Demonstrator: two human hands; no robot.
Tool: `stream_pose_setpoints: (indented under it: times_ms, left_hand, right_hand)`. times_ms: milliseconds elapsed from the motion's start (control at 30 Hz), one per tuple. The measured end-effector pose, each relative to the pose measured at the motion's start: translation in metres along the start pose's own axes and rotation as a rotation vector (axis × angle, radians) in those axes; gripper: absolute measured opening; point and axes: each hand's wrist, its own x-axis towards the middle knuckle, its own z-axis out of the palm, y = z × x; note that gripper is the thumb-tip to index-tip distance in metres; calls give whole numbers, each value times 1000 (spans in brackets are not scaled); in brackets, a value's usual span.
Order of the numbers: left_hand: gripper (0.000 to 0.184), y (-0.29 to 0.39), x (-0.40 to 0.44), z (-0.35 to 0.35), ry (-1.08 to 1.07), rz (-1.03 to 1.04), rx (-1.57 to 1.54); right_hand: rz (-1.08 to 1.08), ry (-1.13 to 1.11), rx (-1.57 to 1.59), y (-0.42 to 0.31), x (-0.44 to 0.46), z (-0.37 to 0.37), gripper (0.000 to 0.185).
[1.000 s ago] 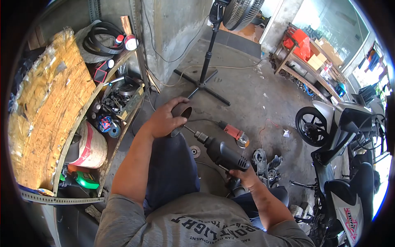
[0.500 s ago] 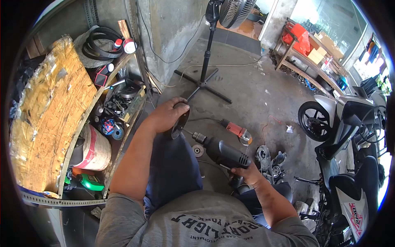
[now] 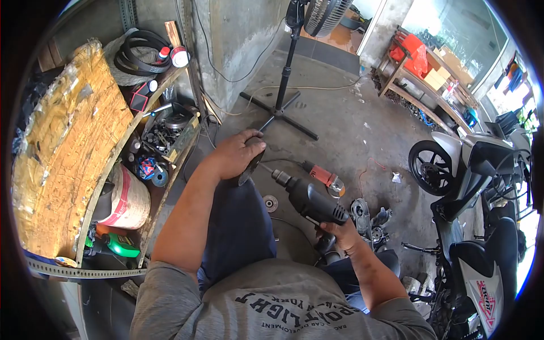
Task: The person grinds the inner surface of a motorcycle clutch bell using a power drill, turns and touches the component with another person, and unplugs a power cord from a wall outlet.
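"Just past the drill (image 3: 317,204), what's the risk to that metal part (image 3: 250,169)?"

"Left hand (image 3: 233,157) grips its edge, right hand (image 3: 341,234) grasps the drill; a loose grip could let the bit (image 3: 267,168) skid."

"And around the drill?"

"Grinder (image 3: 321,175) beyond, motorbike (image 3: 488,156) rightward, concrete floor (image 3: 334,127) beneath."

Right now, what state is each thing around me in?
Metal part, held in the left hand.
Drill, gripped in the right hand, bit towards the metal part; cannot tell if running.
Angle grinder, lying on the floor.
Fan, on its upright stand; cannot tell if spinning.
Black belts, coiled on the shelf.
Motorbike, parked, front wheel fitted.
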Motion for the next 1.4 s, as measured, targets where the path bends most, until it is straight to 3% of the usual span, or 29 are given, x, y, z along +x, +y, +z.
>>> stream_pose_setpoints:
  times_ms: [367, 533, 1400]
  left_hand:
    - [47, 3, -4, 3, 51, 29, 33]
    - [46, 6, -5, 3, 50, -11, 0]
    - [38, 6, 0, 0, -11, -27, -35]
  right_hand:
    - [-74, 28, 91, -1, 1, 12, 39]
    - [1, -19, 75, -5, 0, 7, 35]
    - [-19, 34, 171, 0, 0, -1, 34]
